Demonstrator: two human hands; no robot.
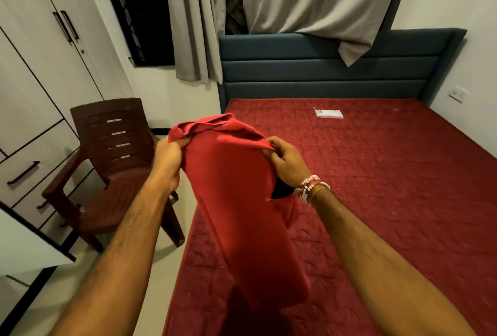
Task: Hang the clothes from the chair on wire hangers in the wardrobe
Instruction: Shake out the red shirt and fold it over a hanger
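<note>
Garment (242, 201), red, held up in air over near edge of bed (376, 174), hanging down between forearms. Top edge bunched in left hand (166, 163), fingers curled shut around fold. Opposite top edge pinched between thumb and fingertips (269, 151) of right hand (286, 163). Brown plastic chair (115, 163) seen at left, beside closed wardrobe (40, 66). No hanger seen.

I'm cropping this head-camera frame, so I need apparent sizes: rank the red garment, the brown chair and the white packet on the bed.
1. red garment, though it is nearest the camera
2. brown chair, close behind it
3. white packet, smallest by far
</note>
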